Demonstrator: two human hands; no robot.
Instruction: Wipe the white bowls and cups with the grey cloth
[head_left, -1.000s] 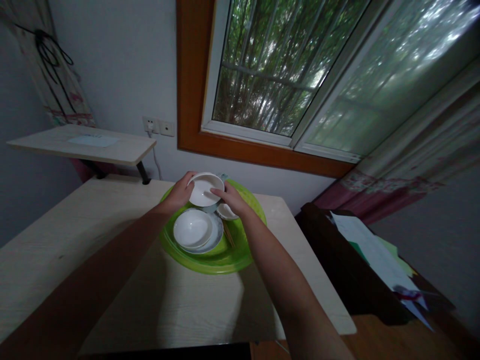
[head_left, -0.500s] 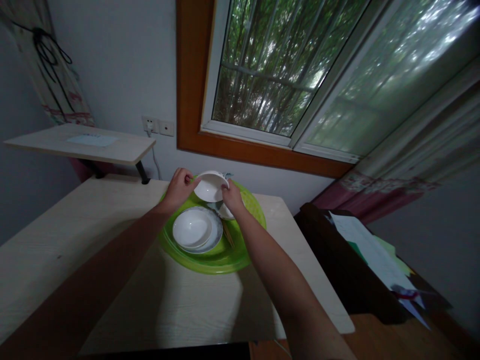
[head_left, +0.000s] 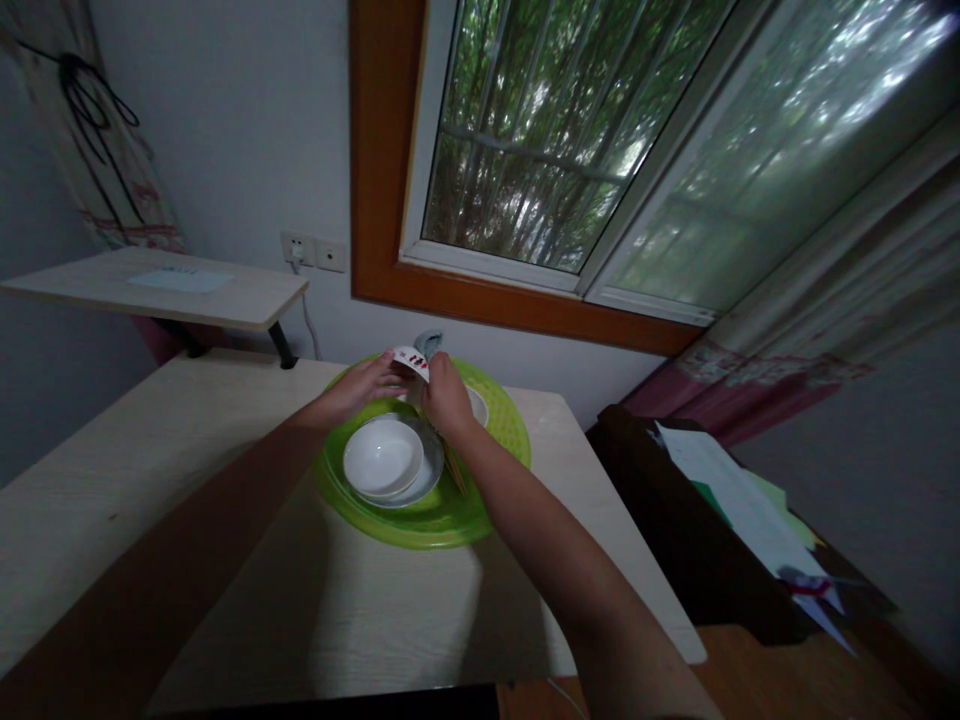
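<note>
A white bowl (head_left: 411, 360) with red marks on its outside is tipped on edge over the far side of a round green tray (head_left: 420, 520). My left hand (head_left: 367, 383) grips its left rim. My right hand (head_left: 444, 392) is closed on a grey cloth (head_left: 427, 341) pressed against the bowl. On the tray lie a stack of white bowls on a plate (head_left: 385, 458), a small white dish (head_left: 477, 405) and brown chopsticks (head_left: 454, 470) beside my right wrist.
The tray sits on a pale wooden table (head_left: 112, 500) under a window (head_left: 525, 140). A raised shelf (head_left: 150, 285) stands at the back left. A dark chair or cabinet with papers (head_left: 735, 500) is at the right.
The bowl has turned from open side facing me to tipped on edge, its patterned outside now showing. Both hands drew closer together, the right one covering the bowl.
</note>
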